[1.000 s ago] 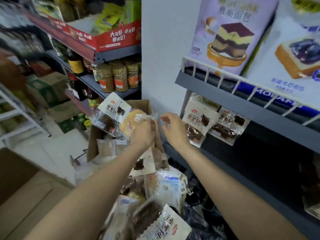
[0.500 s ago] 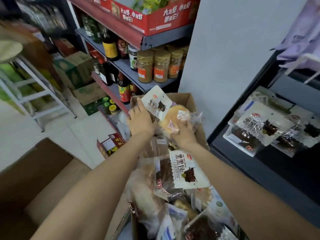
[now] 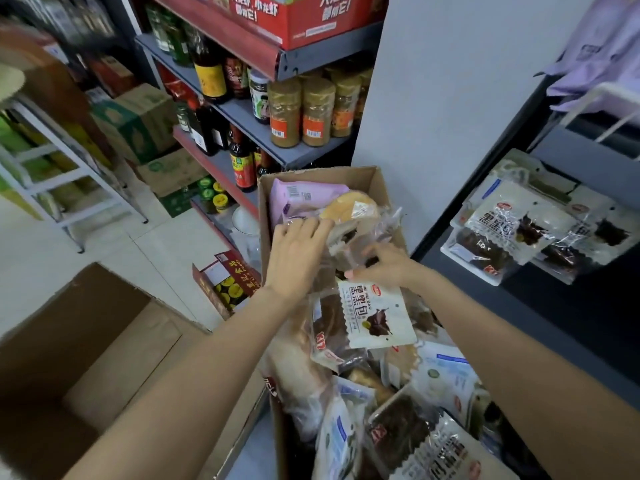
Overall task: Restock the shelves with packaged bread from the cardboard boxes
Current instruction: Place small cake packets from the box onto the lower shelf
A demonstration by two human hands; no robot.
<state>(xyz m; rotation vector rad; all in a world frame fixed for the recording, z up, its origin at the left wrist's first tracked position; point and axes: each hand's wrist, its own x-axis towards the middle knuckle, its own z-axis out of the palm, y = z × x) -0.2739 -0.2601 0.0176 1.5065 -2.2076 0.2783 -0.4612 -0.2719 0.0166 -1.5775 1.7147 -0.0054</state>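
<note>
We have one view, worn on the head. It looks forward and down, close over the cardboard box point(image 3: 375, 178) and shelves point(image 3: 242, 114).

Prob. shop (stocked shelves point(image 3: 249, 114)).

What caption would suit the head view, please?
Both hands, left and right, grip bread packets over the cardboard box.
</note>
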